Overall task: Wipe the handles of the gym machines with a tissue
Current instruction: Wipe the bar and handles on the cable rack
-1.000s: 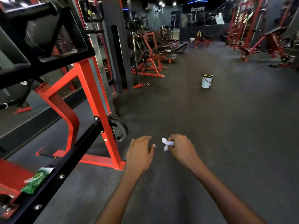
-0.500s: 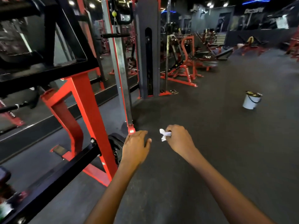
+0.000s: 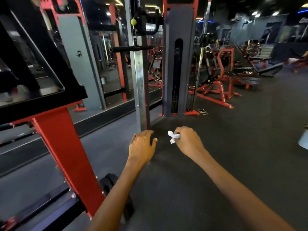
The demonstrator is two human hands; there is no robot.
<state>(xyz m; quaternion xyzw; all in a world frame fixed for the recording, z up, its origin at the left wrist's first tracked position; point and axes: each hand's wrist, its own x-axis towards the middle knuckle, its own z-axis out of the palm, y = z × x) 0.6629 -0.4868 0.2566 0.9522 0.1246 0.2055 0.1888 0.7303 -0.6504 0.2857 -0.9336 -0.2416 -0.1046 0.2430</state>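
Your right hand pinches the crumpled tissue at waist height; your left hand hangs relaxed, fingers loosely spread, holding nothing. Nearest target looks like the black bar handle on the cable machine ahead, well apart. Unfold more tissue, wrap the grip fully, wipe end to end.

The dark rubber floor carries the grey weight-stack tower, standing upright. Left of the tower and nearer, a red machine post meets the floor. Right of the tower stand red-framed machines; farther right, a pale bucket at the frame edge.
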